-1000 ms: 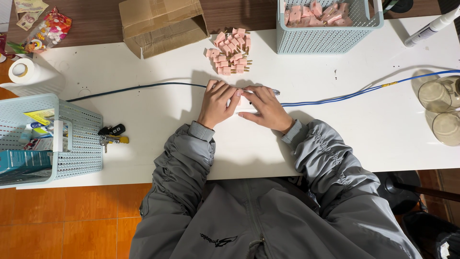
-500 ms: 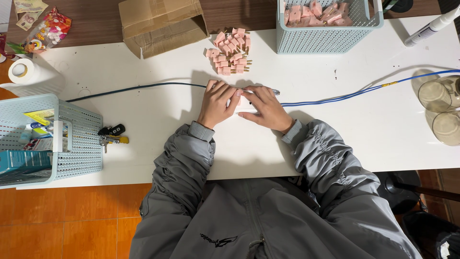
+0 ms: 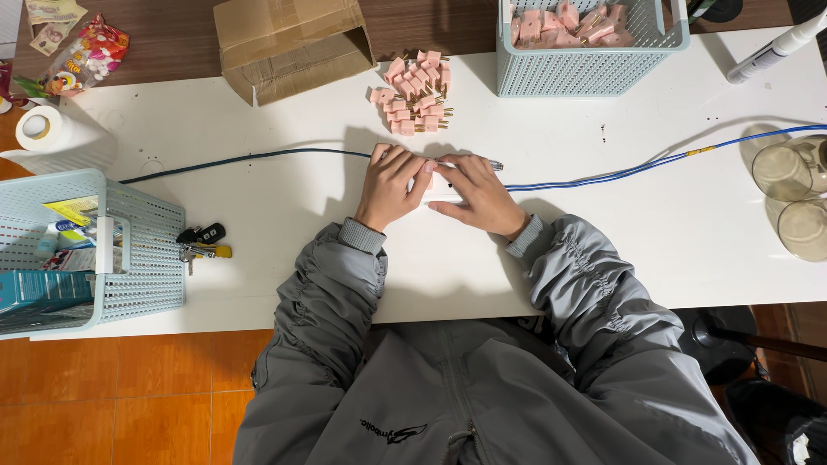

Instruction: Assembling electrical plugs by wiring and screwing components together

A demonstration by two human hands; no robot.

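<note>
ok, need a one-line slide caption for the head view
Both hands, left hand and right hand, press a small white part on a white table beside loose pink plugs.

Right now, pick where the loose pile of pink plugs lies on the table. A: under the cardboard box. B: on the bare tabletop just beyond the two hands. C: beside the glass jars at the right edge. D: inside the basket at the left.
B: the pink plugs lie heaped on the white table, just beyond the left hand and right hand, beside the cardboard box.
</note>
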